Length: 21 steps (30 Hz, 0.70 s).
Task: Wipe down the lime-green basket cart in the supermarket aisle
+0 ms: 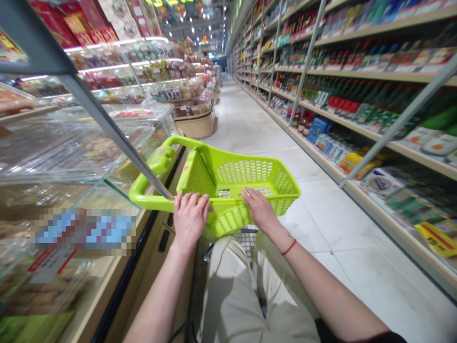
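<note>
A lime-green shopping cart [228,220] with a perforated plastic basket stands close in front of me, its long side toward my body. My left hand [190,216] is closed over the near rim, close to the handle end, fingers bent over the edge. Farther right along that rim, my right hand [261,209] curls its fingers over into the basket. A red cord circles my right wrist. The cart's looped handle [143,196] lies left of my left hand. No goods show in the part of the basket I can see.
On the left, a glass-sided display counter [107,209] with packaged food runs right beside the cart. A grey metal pole [114,128] slants down toward my left hand. Tall shelves [357,128] of bottles and packs line the right. A pale tiled aisle [239,114] stretches ahead between them.
</note>
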Each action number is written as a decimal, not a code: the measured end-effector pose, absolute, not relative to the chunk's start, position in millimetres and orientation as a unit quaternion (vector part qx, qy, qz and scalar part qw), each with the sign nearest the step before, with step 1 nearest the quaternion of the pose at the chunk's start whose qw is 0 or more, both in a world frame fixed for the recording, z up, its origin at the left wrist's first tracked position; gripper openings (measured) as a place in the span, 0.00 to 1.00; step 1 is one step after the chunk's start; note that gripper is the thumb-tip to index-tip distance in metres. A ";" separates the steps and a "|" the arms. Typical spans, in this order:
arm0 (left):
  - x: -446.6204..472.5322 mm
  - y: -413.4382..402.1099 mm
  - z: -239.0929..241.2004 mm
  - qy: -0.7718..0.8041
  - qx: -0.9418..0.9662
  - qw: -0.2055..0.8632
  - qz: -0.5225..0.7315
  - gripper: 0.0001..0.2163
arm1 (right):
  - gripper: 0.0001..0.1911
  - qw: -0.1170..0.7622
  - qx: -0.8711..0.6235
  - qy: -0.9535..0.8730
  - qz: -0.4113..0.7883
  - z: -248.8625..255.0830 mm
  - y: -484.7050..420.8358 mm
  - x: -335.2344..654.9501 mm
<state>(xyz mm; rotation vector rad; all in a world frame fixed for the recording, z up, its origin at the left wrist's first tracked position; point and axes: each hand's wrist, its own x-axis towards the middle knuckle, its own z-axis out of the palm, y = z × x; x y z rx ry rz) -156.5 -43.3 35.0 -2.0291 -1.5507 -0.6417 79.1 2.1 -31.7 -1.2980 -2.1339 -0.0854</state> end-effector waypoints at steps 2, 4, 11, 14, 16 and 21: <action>-155.3 -43.2 34.9 -0.572 -0.744 0.253 -0.235 0.12 | 0.22 0.320 -0.499 -0.805 -0.026 -31.9 4.1 85.8; -153.8 -43.2 34.9 -0.575 -0.740 0.254 -0.238 0.11 | 0.22 0.314 -0.511 -0.801 -0.012 -28.7 5.1 84.8; -151.0 -43.2 34.7 -0.577 -0.734 0.262 -0.246 0.11 | 0.27 0.286 -0.479 -0.830 0.021 -8.5 -0.7 46.7; -152.1 -43.2 34.2 -0.577 -0.734 0.256 -0.249 0.11 | 0.29 0.287 -0.477 -0.830 0.023 -9.8 -4.1 45.2; -153.1 -43.0 33.6 -0.576 -0.735 0.255 -0.251 0.11 | 0.28 0.302 -0.479 -0.824 0.017 -15.3 -4.0 53.3; -153.4 -42.3 32.3 -0.572 -0.735 0.261 -0.255 0.11 | 0.23 0.337 -0.485 -0.807 0.006 -30.7 1.9 85.9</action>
